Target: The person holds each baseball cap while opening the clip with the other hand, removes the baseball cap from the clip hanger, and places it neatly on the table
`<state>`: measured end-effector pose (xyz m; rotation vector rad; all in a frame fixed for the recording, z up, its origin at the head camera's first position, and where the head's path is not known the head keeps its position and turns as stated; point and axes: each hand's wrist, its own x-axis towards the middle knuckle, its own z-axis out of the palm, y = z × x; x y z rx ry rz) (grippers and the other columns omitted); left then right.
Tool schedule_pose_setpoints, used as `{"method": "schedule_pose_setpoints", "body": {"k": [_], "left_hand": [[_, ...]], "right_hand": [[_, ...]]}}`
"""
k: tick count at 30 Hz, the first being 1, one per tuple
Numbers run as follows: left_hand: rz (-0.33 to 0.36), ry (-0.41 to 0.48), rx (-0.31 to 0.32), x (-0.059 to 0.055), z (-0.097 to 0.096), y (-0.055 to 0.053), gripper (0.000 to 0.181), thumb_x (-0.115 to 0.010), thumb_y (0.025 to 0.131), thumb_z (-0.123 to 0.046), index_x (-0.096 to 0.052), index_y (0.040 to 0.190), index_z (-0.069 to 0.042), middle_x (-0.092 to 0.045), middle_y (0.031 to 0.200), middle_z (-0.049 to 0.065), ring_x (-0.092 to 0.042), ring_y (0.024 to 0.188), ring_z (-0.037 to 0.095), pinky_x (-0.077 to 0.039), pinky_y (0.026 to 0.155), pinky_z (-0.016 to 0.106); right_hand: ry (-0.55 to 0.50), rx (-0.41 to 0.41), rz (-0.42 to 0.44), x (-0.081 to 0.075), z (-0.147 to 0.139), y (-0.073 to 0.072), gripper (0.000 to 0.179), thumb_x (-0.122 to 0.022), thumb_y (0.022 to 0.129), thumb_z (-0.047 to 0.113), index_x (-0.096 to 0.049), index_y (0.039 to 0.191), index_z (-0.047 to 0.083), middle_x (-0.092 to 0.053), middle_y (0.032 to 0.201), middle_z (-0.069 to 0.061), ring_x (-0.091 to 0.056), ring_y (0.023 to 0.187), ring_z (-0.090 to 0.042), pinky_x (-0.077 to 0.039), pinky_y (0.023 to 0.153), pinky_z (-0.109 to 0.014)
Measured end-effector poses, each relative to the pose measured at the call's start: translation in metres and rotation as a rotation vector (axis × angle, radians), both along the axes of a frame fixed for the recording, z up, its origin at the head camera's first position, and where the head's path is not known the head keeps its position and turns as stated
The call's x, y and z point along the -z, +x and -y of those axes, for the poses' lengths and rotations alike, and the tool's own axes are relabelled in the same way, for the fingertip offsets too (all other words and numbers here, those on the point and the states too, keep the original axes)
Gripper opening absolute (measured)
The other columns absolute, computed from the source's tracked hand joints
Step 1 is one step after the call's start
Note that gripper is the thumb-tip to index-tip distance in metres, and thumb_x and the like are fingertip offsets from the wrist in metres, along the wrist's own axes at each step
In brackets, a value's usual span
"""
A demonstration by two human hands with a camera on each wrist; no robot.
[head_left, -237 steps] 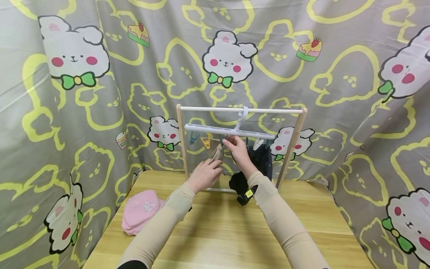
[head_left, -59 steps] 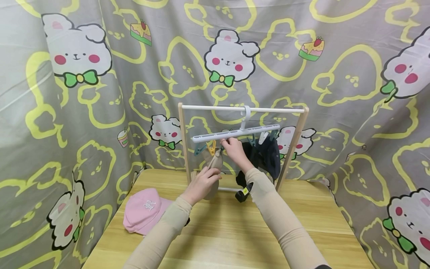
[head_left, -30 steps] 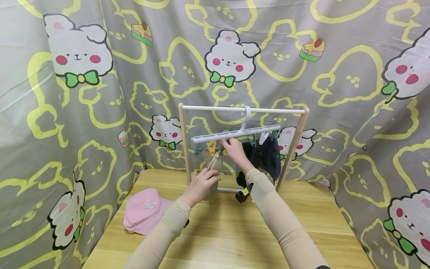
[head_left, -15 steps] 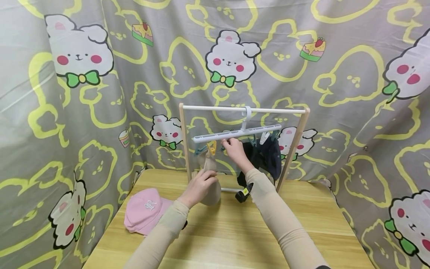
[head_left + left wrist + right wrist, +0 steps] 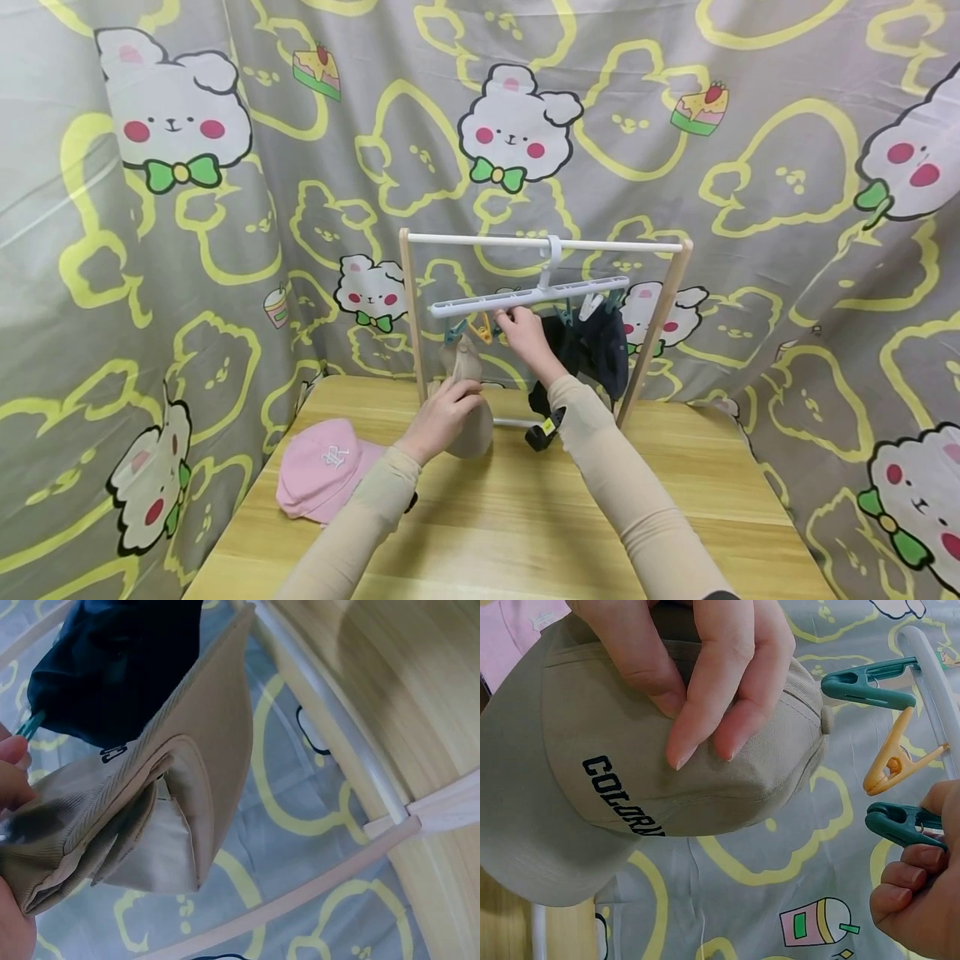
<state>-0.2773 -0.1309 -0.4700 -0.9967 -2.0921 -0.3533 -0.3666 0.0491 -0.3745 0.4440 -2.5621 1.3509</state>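
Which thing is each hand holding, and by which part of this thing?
The left hand holds the beige cap by its crown. The right hand pinches a teal clip by its handle end.

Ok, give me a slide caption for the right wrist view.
Left fingers hold a beige cap; right fingers pinch a green clip beside a yellow one.

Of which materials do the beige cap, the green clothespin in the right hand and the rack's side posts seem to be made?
Beige cap: cloth, perhaps cotton, matte; stitched seams and soft creases show.
Green clothespin: probably plastic, smooth with slight sheen; its colour is uniform.
Side posts: likely wood, pale and matte; the tan tone suggests it, though grain is unreadable.
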Motion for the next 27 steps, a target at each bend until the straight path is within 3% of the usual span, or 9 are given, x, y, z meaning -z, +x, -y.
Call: {"method": "schedule_pose_setpoints", "body": {"k": [6, 12, 27], "left_hand": [[0.036, 0.023, -0.028, -0.001, 0.001, 0.003, 0.024, -0.068, 0.082, 0.007, -0.073, 0.096, -0.012, -0.064, 0.111, 0.004, -0.062, 0.099, 0.021, -0.055, 0.084, 0.028], [0.024, 0.063, 0.000, 0.001, 0.003, 0.004, 0.030, -0.070, 0.077, 0.012, -0.072, 0.095, -0.011, -0.064, 0.110, 0.006, -0.062, 0.100, 0.024, -0.055, 0.085, 0.031], [0.077, 0.162, 0.007, 0.017, 0.011, 0.013, 0.028, -0.069, 0.079, 0.011, -0.073, 0.097, -0.009, -0.066, 0.107, 0.007, -0.060, 0.100, 0.023, -0.054, 0.087, 0.032]], "right_hand": [[0.002, 0.004, -0.004, 0.001, -0.001, -0.002, 0.035, -0.044, 0.101, 0.037, -0.053, 0.080, 0.011, -0.041, 0.060, -0.001, -0.036, 0.049, -0.016, -0.034, 0.048, -0.028], [0.009, 0.009, 0.010, 0.002, -0.002, -0.002, 0.034, -0.045, 0.101, 0.036, -0.055, 0.082, 0.010, -0.042, 0.061, -0.001, -0.037, 0.050, -0.016, -0.035, 0.049, -0.028], [0.000, -0.008, 0.030, 0.004, -0.004, -0.002, 0.032, -0.046, 0.101, 0.037, -0.054, 0.085, 0.010, -0.046, 0.066, -0.002, -0.041, 0.054, -0.017, -0.036, 0.051, -0.029]]}}
